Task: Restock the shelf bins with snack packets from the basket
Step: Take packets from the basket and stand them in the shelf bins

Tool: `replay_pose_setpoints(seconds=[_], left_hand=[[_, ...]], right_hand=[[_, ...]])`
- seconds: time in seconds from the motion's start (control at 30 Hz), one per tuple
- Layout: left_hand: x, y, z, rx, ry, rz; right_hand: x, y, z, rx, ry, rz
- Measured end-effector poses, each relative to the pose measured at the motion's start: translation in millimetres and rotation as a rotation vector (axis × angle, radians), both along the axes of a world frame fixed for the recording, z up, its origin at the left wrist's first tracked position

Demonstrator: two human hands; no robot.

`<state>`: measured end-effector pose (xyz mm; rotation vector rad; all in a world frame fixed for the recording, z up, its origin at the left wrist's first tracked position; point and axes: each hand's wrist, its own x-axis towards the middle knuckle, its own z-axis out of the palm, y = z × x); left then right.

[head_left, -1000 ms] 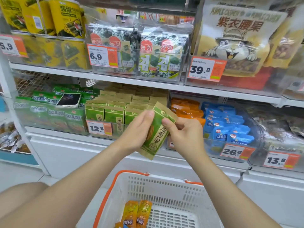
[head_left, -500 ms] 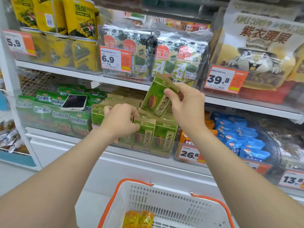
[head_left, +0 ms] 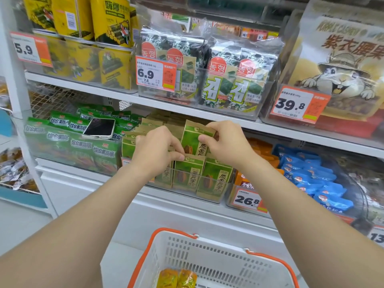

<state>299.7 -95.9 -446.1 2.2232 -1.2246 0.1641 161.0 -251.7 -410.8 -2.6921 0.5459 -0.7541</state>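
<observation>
My right hand (head_left: pixel 225 142) pinches the top of a green and tan seed packet (head_left: pixel 193 142), which stands upright and half sunk into the clear shelf bin (head_left: pixel 220 196) of matching packets. My left hand (head_left: pixel 156 150) is curled over the packets in the same bin, fingertips at the top edge of a front packet (head_left: pixel 188 173), holding the row apart. Below, the white basket (head_left: pixel 207 258) with orange handles holds two orange-yellow snack packets (head_left: pixel 176 278) at its near end.
A phone (head_left: pixel 99 127) lies on green packets in the bin to the left. Orange packets (head_left: pixel 264 150) and blue packets (head_left: pixel 311 179) fill bins to the right. The shelf above carries seaweed packs (head_left: pixel 234 80), yellow cans and large cashew bags (head_left: pixel 340 65).
My right hand has lowered the green packet from above the bin down into the row. My left hand has shifted right, to the packets beside it. The view has moved closer to the shelf.
</observation>
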Motion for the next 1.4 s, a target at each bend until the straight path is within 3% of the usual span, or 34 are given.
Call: replay_pose_setpoints(seconds=[0.17,0.43,0.73,0.87,1.03,1.1,1.23,1.4], left_hand=[[5,-7,-3,-0.067,0.080,0.023],[8,-10,-7,-0.069,0.104,0.025],[1,-11,-10,-0.082,0.105,0.041],[-7,-8,-10,-0.082,0.101,-0.023],[-7,-7,-13,0.074,-0.048,-0.095],[-7,-8,-11,0.065,-0.049,-0.092],[-5,-13,-11,0.074,-0.191,-0.136],[6,-14,-12,0.106,-0.154,-0.213]], right_hand=[[21,1,24,-0.045,0.230,0.003],[45,4,8,-0.064,0.519,-0.090],[39,4,20,-0.068,0.754,-0.161],[35,8,21,-0.053,0.757,-0.118],[28,9,9,0.039,0.344,-0.072],[27,14,2,0.064,0.293,-0.057],[36,7,-4,-0.043,0.287,-0.136],[52,3,14,-0.182,0.448,-0.121]])
